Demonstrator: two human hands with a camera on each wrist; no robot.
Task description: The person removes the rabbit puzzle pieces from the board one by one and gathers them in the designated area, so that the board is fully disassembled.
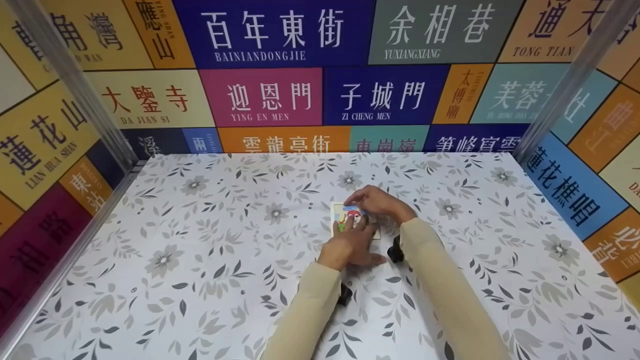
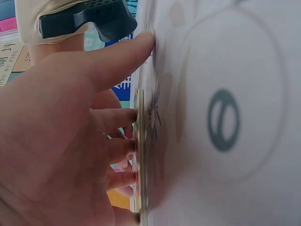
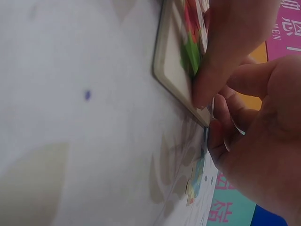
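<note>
A small picture puzzle board (image 1: 335, 205) with a pale rim lies flat on the table. Its colourful picture shows red, green and blue parts. My left hand (image 1: 352, 245) has its fingers spread over the board, fingertips touching its face; the thumb sticks out past the near edge. At the far right of the board is my right hand (image 1: 382, 202), its bent fingers by the edge. Up close in the right wrist view, the fingertips (image 3: 216, 136) meet the board's corner. Whether they pinch anything is hidden.
A small colourful flat piece (image 3: 195, 181) lies on the table beyond the board in the right wrist view. The table (image 1: 200, 280) has a flower-and-leaf cover. Panels with large characters (image 1: 260, 95) stand behind and at both sides, with metal posts (image 1: 575, 75) at the corners.
</note>
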